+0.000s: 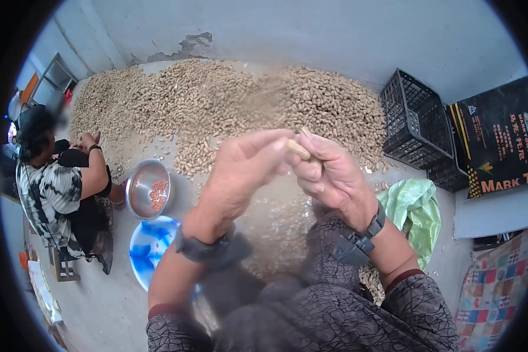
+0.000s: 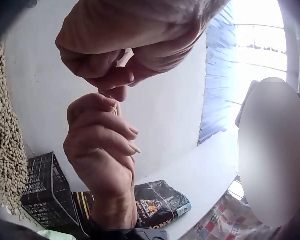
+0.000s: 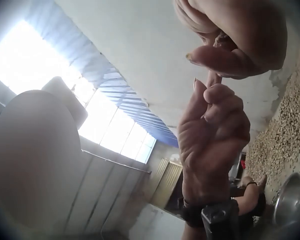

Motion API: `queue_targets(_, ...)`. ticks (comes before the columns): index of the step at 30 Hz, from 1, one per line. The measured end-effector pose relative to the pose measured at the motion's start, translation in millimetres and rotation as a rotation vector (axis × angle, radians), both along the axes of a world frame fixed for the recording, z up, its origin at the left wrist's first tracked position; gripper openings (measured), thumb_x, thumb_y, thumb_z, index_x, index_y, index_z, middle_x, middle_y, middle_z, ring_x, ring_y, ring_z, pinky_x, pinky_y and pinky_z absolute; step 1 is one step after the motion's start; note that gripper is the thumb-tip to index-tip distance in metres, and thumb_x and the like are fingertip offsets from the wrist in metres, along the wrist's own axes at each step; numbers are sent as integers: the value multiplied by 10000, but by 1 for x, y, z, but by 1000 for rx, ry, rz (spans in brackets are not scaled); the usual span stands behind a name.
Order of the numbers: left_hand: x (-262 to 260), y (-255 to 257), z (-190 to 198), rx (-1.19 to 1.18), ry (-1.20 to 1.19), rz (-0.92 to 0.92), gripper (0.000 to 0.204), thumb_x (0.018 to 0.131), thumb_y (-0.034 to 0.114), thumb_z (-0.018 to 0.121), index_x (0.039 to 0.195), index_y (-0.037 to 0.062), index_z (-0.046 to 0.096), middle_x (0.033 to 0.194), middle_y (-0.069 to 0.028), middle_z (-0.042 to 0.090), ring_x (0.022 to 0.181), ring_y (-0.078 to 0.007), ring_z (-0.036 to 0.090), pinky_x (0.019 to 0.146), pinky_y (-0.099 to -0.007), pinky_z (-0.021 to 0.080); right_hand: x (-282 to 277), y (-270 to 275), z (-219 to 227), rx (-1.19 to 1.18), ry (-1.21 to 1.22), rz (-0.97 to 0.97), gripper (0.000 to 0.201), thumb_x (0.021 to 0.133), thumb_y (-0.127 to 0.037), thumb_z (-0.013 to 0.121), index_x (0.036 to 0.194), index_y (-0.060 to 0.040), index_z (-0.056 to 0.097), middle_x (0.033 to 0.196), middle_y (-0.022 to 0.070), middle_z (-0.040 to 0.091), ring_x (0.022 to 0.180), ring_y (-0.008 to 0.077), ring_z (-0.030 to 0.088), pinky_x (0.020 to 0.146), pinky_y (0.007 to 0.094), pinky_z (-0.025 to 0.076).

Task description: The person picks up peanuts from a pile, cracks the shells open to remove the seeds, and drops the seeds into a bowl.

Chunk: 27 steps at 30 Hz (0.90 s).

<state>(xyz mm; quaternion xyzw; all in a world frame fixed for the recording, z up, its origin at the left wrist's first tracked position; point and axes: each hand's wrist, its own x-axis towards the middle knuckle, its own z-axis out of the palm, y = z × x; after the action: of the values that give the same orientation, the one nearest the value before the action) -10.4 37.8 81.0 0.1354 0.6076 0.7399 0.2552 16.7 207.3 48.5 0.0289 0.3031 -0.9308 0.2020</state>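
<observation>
Both hands meet in front of the lap, above the floor. My left hand (image 1: 232,173) pinches one end of an unshelled peanut (image 1: 299,150) between thumb and fingertips. At the other end, the curled fingers of my right hand (image 1: 340,176) grip the same peanut. More tan shell pieces show in the right hand, one by its thumb and one under its fingers. In the right wrist view, the peanut (image 3: 213,78) bridges the two hands. Fingers hide most of it in the left wrist view, where the right hand (image 2: 100,145) stands upright below the left hand (image 2: 135,40).
A broad heap of peanuts (image 1: 217,105) lies along the wall. Left of me are a metal bowl (image 1: 136,190) with red kernels and a blue-white basin (image 1: 141,249). Another person (image 1: 64,182) sits beyond. Black crates (image 1: 413,129) and a green sack (image 1: 419,205) stand right.
</observation>
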Motion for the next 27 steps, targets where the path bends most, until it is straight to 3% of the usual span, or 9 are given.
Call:
queue_targets(6, 16, 6, -14, 190, -132, 122, 320, 879, 106, 574, 1167, -29, 544, 813, 8, 604, 630, -3, 477, 510, -123, 347, 14, -16, 3, -173, 48, -24, 201, 934, -225, 491, 903, -32, 533, 731, 12, 562, 495, 35, 473, 385, 174, 365)
queue_targets(10, 14, -1, -38, 262, -53, 95, 314, 889, 169, 570, 1134, -26, 562, 873, -15, 608, 726, -96, 573, 632, -205, 452, 11, -26, -6, 135, 169, -157, 249, 924, -267, 515, 869, -27, 553, 729, 28, 569, 493, 49, 481, 386, 185, 367)
queue_targets(12, 13, -1, -49, 344, -102, 99, 242, 900, 167, 547, 1069, -5, 576, 783, 7, 588, 585, 6, 435, 479, -131, 316, 6, -28, -17, 237, 201, -167, 263, 918, -282, 526, 861, -27, 558, 731, 35, 573, 495, 54, 486, 388, 187, 368)
queue_targets(13, 10, -3, -58, 343, -101, 107, 242, 900, 167, 547, 1069, -5, 576, 783, 7, 588, 585, 6, 435, 479, -131, 316, 5, -28, -22, 315, 180, -153, 280, 910, -300, 535, 854, -27, 561, 733, 42, 574, 499, 64, 493, 392, 189, 370)
queue_targets(15, 4, -5, -70, 481, -95, -16, 200, 910, 188, 501, 933, 5, 578, 818, -78, 607, 637, -173, 604, 612, -237, 466, 2, -26, -27, 396, 155, -135, 297, 903, -319, 543, 848, -27, 564, 736, 49, 576, 502, 73, 500, 396, 191, 372)
queue_targets(19, -3, -3, -82, 539, -213, 28, 196, 897, 225, 498, 864, 43, 562, 818, -100, 623, 638, -150, 582, 578, -229, 445, -8, -17, -38, 405, 2, -150, 307, 889, -332, 545, 872, -26, 557, 755, 67, 593, 570, 131, 559, 437, 219, 404)
queue_targets(21, -11, -1, -91, 720, -436, 96, 180, 877, 243, 518, 868, 70, 566, 819, -105, 636, 647, -120, 548, 540, -211, 407, -14, -13, -36, 339, -66, -195, 294, 880, -319, 552, 881, -25, 555, 765, 74, 600, 603, 151, 577, 455, 229, 415)
queue_targets(23, -14, -1, -95, 760, -444, 61, 167, 871, 234, 528, 874, 72, 568, 825, -90, 634, 649, -103, 529, 534, -200, 389, -14, -13, -30, 329, -144, -278, 197, 884, -214, 518, 846, -26, 563, 742, 74, 591, 619, 141, 605, 429, 219, 414)
queue_targets(27, -13, 6, -94, 866, -472, -32, 169, 867, 209, 542, 900, 47, 572, 843, -41, 615, 652, -74, 495, 540, -179, 372, -13, -12, -37, 502, -7, -249, 240, 840, -259, 573, 929, -36, 580, 829, 71, 626, 702, 142, 594, 488, 222, 418)
